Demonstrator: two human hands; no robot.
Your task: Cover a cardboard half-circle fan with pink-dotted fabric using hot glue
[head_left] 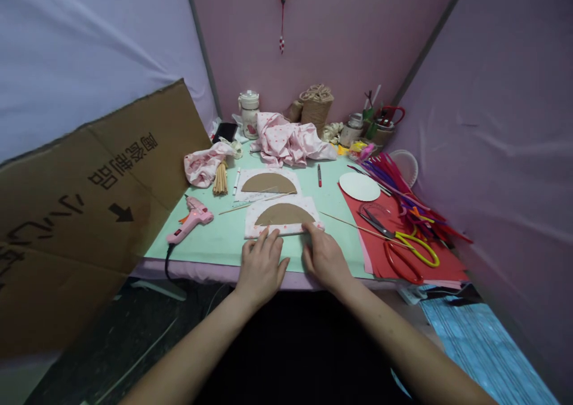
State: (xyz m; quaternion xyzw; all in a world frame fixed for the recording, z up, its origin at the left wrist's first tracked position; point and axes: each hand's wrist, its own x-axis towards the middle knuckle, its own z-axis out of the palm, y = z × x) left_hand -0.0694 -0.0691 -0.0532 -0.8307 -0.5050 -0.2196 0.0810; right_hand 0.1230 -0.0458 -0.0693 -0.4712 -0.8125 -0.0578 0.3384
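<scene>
Head view: a cardboard half-disc (pixel 285 214) lies on spotted cloth (pixel 293 229). The left hand (pixel 262 265) rests on the cloth, fingers loosely spread; whether the right hand (pixel 326 256) pinches its edge, I cannot tell. Cloth seems limp, light; the half-disc stiffer, best steadied by its rim.

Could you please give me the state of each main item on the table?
Front white dotted cloth: near edge apparently folded.
Front brown cardboard semicircle: lying flat.
Pink plastic glue gun: lying on its side.
Scissors with yellow and red handles: open.
White lidded bottle: upright, closed.
Large pink dotted cloth: crumpled.
</scene>
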